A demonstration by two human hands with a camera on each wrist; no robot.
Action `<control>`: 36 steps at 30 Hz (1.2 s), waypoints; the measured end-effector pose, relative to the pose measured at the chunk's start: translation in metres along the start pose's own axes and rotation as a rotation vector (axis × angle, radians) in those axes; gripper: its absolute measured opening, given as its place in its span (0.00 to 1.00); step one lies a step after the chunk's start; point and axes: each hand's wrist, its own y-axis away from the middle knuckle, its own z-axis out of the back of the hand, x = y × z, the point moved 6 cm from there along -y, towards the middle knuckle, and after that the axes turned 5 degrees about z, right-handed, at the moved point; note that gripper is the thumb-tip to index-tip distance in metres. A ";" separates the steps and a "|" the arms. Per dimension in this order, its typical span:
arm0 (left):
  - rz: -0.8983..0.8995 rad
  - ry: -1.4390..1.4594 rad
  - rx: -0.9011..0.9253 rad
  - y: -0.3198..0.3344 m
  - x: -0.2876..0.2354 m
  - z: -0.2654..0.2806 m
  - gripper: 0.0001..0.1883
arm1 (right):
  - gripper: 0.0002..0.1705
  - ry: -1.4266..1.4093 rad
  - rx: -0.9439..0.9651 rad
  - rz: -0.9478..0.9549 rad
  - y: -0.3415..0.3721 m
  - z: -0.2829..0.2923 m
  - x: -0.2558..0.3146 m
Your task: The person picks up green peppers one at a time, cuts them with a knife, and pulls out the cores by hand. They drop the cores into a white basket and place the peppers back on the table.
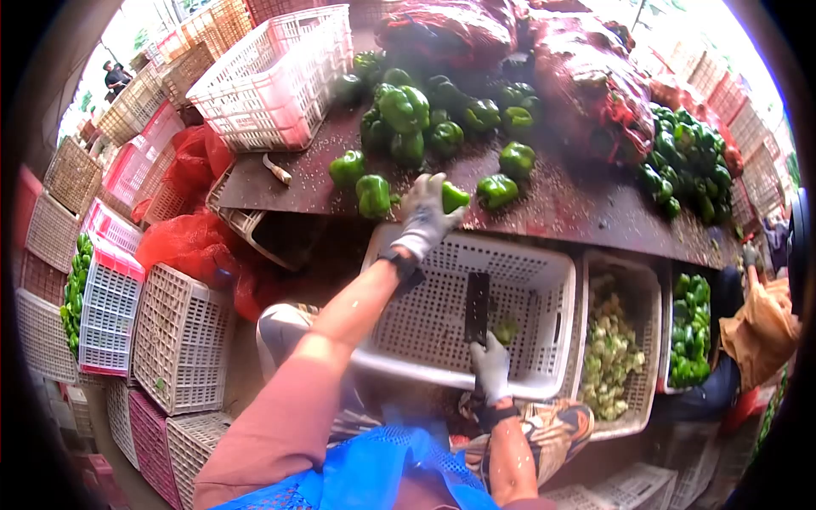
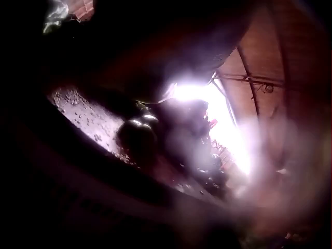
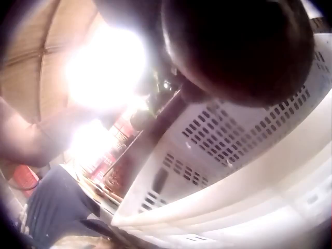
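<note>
In the head view my gloved left hand (image 1: 425, 212) reaches over the table's near edge and grips a green bell pepper (image 1: 455, 197) between fingers and thumb. Two more bell peppers lie close by, one left of the hand (image 1: 373, 196) and one to its right (image 1: 497, 191). My gloved right hand (image 1: 490, 367) is low over the near side of a white perforated crate (image 1: 544, 340). It holds the lower end of a flat, dark, bar-like tool (image 1: 477, 297) that points away over the crate. A small green piece (image 1: 507, 331) lies inside. Both wrist views are dark or glaring.
A pile of bell peppers (image 1: 405, 110) and red mesh sacks (image 1: 586, 76) cover the dark table (image 1: 280, 191). Right of the crate stand one with pale green scraps (image 1: 610, 348) and one with peppers (image 1: 690, 331). Stacked crates (image 1: 180, 340) and red netting (image 1: 200, 246) are at left.
</note>
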 end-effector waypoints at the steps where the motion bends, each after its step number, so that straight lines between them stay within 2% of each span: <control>1: -0.059 -0.160 -0.039 -0.013 -0.013 -0.002 0.41 | 0.13 -0.004 -0.021 -0.008 0.005 0.002 -0.006; 2: -0.077 -0.216 0.039 -0.025 -0.021 -0.009 0.40 | 0.12 0.025 -0.052 0.021 0.011 0.004 -0.012; 3: -0.076 -0.406 0.233 -0.052 0.002 -0.034 0.41 | 0.11 0.054 -0.005 0.002 0.006 -0.014 0.008; 5: -0.334 -0.484 0.130 -0.074 -0.004 -0.050 0.42 | 0.14 0.025 0.121 -0.143 -0.003 -0.004 0.013; 6: -0.376 -0.459 0.000 -0.093 -0.008 -0.044 0.43 | 0.15 -0.015 0.122 -0.139 -0.009 -0.001 0.010; 7: -0.316 -0.483 -0.124 -0.109 -0.016 -0.017 0.44 | 0.15 -0.070 0.126 -0.141 -0.009 -0.005 0.006; 8: -0.367 -0.458 -0.365 -0.121 -0.012 0.008 0.45 | 0.15 -0.087 0.111 -0.104 -0.006 -0.006 0.004; 9: -0.232 -0.440 -0.463 -0.142 -0.007 0.029 0.45 | 0.13 -0.080 0.101 -0.097 -0.004 -0.007 0.004; 10: -0.031 -0.473 -0.475 -0.165 0.006 0.042 0.46 | 0.13 -0.066 0.094 -0.069 -0.003 -0.005 0.013; 11: 0.192 -0.373 -0.250 -0.191 0.021 0.054 0.48 | 0.13 -0.050 0.087 -0.040 -0.002 -0.004 0.021; 12: 0.339 -0.325 -0.113 -0.211 0.037 0.050 0.50 | 0.09 -0.050 0.009 0.057 -0.001 -0.005 0.027; 13: 0.482 -0.274 0.025 -0.224 0.048 0.044 0.51 | 0.09 -0.051 0.008 0.057 0.001 -0.009 0.027; 16: 0.555 -0.238 0.083 -0.236 0.045 0.035 0.53 | 0.08 0.023 0.006 0.099 0.004 -0.012 0.038; 19: 0.613 -0.233 0.114 -0.230 0.036 0.038 0.46 | 0.08 0.009 0.014 0.116 0.004 -0.007 0.053; 21: 0.571 0.182 0.051 -0.237 0.080 0.027 0.45 | 0.08 -0.030 0.013 0.120 0.007 -0.004 0.053; 23: 0.565 0.766 0.082 -0.207 0.085 0.040 0.42 | 0.08 -0.073 -0.022 0.138 0.007 -0.005 0.047; 25: 0.593 1.136 0.190 -0.188 0.107 0.038 0.39 | 0.08 -0.082 -0.122 0.214 0.007 -0.001 0.049; 26: 0.489 1.285 0.274 -0.175 0.111 0.038 0.39 | 0.08 -0.084 -0.154 0.229 0.004 0.000 0.045; 27: 0.337 1.346 0.404 -0.167 0.107 0.037 0.39 | 0.08 -0.088 -0.185 0.240 0.004 0.002 0.044; 29: 0.314 1.517 0.386 -0.104 0.057 0.064 0.37 | 0.08 -0.118 -0.209 0.193 0.001 0.014 0.057; 30: 0.209 1.582 0.438 -0.080 0.036 0.070 0.38 | 0.10 -0.094 -0.341 0.363 -0.002 0.026 0.081; 31: 0.104 1.646 0.492 -0.056 0.013 0.077 0.39 | 0.12 -0.073 -0.390 0.476 -0.003 0.039 0.108; 32: 0.074 1.692 0.487 -0.029 -0.005 0.081 0.40 | 0.13 -0.081 -0.404 0.552 -0.003 0.054 0.134; 34: 0.154 1.797 0.524 0.015 -0.012 0.070 0.37 | 0.13 -0.055 -0.473 0.638 0.001 0.068 0.162; 35: 0.215 1.827 0.517 0.032 -0.016 0.065 0.37 | 0.13 -0.044 -0.551 0.774 0.002 0.073 0.174; 36: 0.217 1.826 0.520 0.046 -0.020 0.062 0.36 | 0.14 -0.035 -0.542 0.805 0.009 0.079 0.188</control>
